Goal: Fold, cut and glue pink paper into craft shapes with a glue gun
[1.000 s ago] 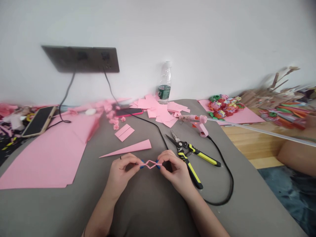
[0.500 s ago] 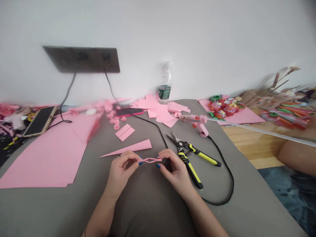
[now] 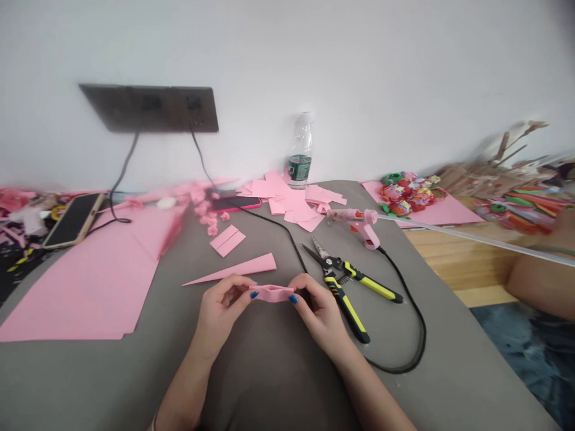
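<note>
My left hand [image 3: 220, 312] and my right hand [image 3: 320, 314] pinch a small flattened loop of pink paper [image 3: 272, 293] between thumbs and fingers, just above my lap. Nearest them on the grey cloth lies a long, narrow pink paper triangle [image 3: 236, 269]. Yellow-and-black handled snips [image 3: 345, 293] lie to the right of my right hand, apart from it. Their blades point away from me.
A pink hot glue gun [image 3: 365, 226] with a black cord lies beyond the snips. Loose pink paper squares [image 3: 287, 203], large pink sheets [image 3: 81, 287], several paper flowers [image 3: 408, 194], two phones and a water bottle [image 3: 300, 149] surround the work. A bare limb [image 3: 543, 281] shows at right.
The open diamond-shaped pink loop has been pressed flat between my hands, and my fingers now hold it as a closed, flattened band.
</note>
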Demonstrator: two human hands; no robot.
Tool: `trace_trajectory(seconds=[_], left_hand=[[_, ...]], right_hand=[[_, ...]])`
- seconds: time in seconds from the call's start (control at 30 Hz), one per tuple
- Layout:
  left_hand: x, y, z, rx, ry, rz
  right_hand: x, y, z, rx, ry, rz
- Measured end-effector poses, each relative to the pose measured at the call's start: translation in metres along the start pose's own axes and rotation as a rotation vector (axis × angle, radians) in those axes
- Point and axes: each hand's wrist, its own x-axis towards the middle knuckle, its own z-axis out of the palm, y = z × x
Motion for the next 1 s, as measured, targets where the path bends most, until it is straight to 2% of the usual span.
trace_trajectory(seconds=[0.33,0.53,0.87,1.0], left_hand=[[-0.001,-0.002,-0.002,-0.012,-0.008,-0.047],[-0.001,0.0,-0.002,0.024,-0.046,-0.069],[-0.005,0.008,0.001,0.166,-0.231,-0.035],[-0.005,0.012,0.003,0.176,-0.342,-0.068]], right_hand=[[0.001,-0.002,0.0,-0.029,-0.111,-0.044],[0.003,-0.006,-0.001,-0.03,-0.266,-0.059],[-0.003,-0.001,0.003,0.015,-0.124,-0.076],[-0.005,0.0,0.005,0.028,-0.083,-0.078]])
